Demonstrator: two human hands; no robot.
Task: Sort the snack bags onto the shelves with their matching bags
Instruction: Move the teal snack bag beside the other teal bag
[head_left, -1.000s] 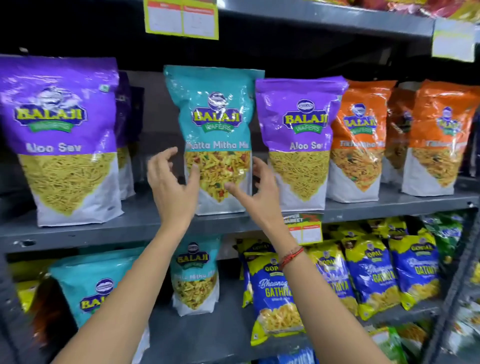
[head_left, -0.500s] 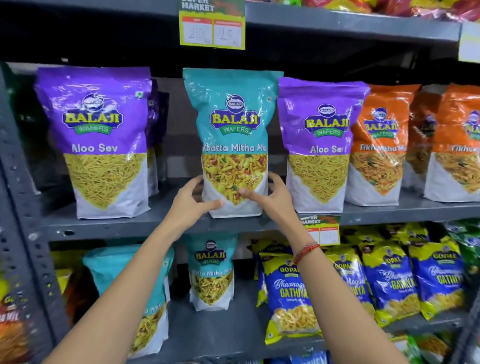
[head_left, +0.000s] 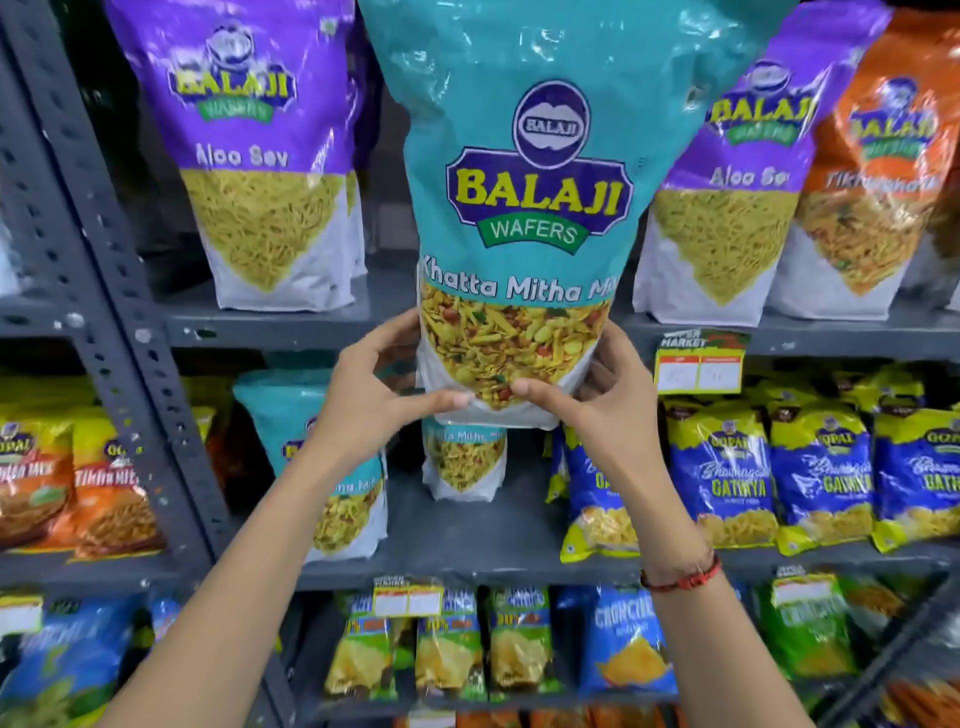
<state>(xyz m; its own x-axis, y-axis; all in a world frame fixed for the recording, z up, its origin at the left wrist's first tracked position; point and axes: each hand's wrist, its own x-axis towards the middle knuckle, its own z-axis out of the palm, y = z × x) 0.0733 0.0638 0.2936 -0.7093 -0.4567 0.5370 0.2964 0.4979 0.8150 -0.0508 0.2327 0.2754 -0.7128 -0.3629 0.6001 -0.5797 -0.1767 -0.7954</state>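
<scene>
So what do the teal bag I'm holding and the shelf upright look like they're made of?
Teal bag: looks like glossy plastic film, judging by its bright glare streaks and soft creases. Shelf upright: probably grey-painted metal, a slotted angle post with rows of punched holes and small chipped spots in the paint.

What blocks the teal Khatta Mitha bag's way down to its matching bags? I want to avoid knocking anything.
Nothing visible: the teal bag, held by left hand and right hand, hangs before the shelf edge; bare shelf lies between the matching teal bags.
</scene>
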